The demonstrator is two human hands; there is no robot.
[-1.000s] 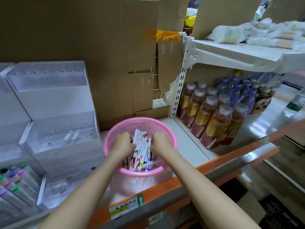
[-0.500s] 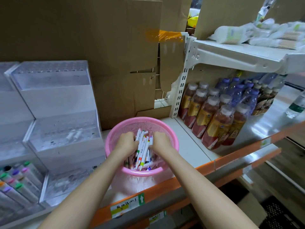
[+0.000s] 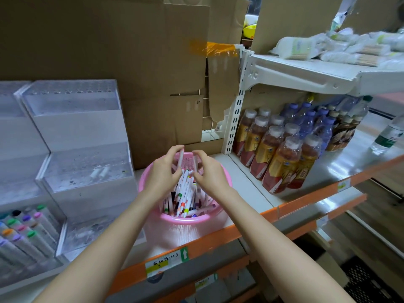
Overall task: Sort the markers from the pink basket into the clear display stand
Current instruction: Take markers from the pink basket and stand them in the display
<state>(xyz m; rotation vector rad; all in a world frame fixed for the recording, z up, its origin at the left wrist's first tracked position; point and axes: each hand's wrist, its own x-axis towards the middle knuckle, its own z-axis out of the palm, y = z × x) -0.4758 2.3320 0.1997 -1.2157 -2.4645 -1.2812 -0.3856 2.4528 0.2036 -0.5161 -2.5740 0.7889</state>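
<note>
You've barely begun: your left hand [image 3: 162,171] and right hand [image 3: 208,174] each pinch one marker [image 3: 180,159] upright above the pink basket [image 3: 182,220], heaped with markers [image 3: 185,194], while the clear display stand [image 3: 87,130] at its nine o'clock seems to hold only a couple.

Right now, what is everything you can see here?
pink basket: one, pink, centre of the orange-edged shelf.
loose markers: many, white with coloured caps, in the basket.
clear display stand: one, clear, tiered, left of the basket.
capped markers: several, mixed colours, front tier at far left.
bottles: many, amber, blue and brown, right of the basket.
cardboard: brown, behind everything.
packets: several, white, upper shelf.
left hand: one, pinches a white marker above the basket.
right hand: one, pinches a second marker beside it.
</note>
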